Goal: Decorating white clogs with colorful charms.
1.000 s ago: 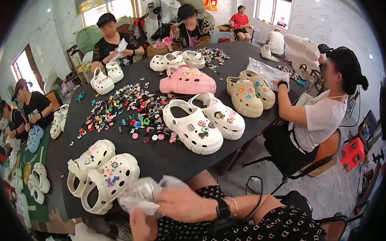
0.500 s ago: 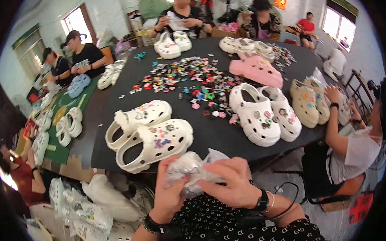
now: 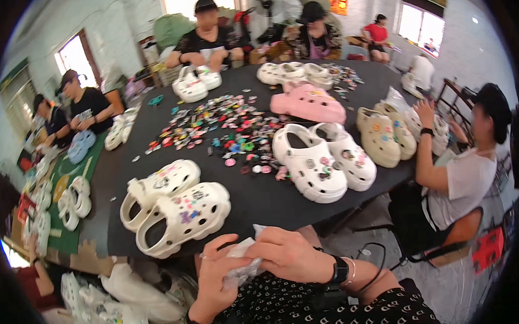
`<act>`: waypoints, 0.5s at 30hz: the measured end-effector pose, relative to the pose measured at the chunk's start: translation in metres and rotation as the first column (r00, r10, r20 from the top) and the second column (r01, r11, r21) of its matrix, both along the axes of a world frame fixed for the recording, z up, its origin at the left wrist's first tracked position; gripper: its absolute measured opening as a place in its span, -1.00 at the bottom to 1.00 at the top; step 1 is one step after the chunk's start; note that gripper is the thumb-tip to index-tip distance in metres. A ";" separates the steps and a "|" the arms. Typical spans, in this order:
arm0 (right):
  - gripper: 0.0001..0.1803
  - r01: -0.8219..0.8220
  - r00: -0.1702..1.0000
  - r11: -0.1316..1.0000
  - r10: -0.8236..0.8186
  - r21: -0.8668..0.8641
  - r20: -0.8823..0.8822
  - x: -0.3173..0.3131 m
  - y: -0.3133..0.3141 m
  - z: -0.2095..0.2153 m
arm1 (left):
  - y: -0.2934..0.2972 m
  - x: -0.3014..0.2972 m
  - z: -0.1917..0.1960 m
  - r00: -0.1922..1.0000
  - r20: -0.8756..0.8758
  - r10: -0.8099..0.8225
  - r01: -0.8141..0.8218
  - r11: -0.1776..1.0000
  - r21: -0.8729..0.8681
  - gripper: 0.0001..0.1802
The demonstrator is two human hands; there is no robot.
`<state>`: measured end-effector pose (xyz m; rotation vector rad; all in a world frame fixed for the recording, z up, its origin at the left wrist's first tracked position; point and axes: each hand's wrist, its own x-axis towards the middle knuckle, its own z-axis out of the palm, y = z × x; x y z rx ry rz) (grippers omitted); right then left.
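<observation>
A crumpled clear plastic bag [image 3: 239, 272] is pinched between my two hands, close to my body and in front of the table's near edge. The fingers of my left hand [image 3: 216, 278] close on its left side. My right hand [image 3: 291, 255] grips it from the right, with a corner of plastic sticking up past the fingers. What the bag holds, if anything, cannot be made out. Nearest to my hands on the table is a pair of white clogs [image 3: 207, 206] decorated with colourful charms, lying left of them.
Beyond lies a pile of small colourful charms [image 3: 212, 123] on the black table [image 3: 247, 205]. White clogs [image 3: 311, 166], a pink clog [image 3: 306, 103] and beige clogs [image 3: 378, 138] stand to the right. Several co-workers sit around. Bagged clogs [image 3: 104, 310] lie at lower left.
My hands have moved down slightly and drawn closer together, and the plastic bag looks smaller and more bunched up. The view has shifted right. The co-worker across the table has lowered both hands to the clogs.
</observation>
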<state>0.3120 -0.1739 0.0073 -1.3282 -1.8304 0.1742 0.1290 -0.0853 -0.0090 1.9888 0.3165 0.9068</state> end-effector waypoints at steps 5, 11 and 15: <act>-0.70 0.090 0.964 0.996 -0.085 0.010 -0.254 0.017 -0.005 0.021 | -0.005 0.000 0.008 0.915 0.330 -0.233 0.351 0.862 -0.365 0.02; -0.64 -0.072 0.977 0.974 0.113 0.216 -0.182 0.007 -0.007 0.017 | -0.008 -0.008 -0.011 0.966 0.253 -0.049 0.251 0.399 -0.882 -0.33; -0.55 -0.023 0.997 0.911 0.052 0.411 -0.059 0.002 0.004 0.007 | -0.011 -0.016 -0.007 0.990 0.066 -0.126 0.122 0.509 -0.852 -0.39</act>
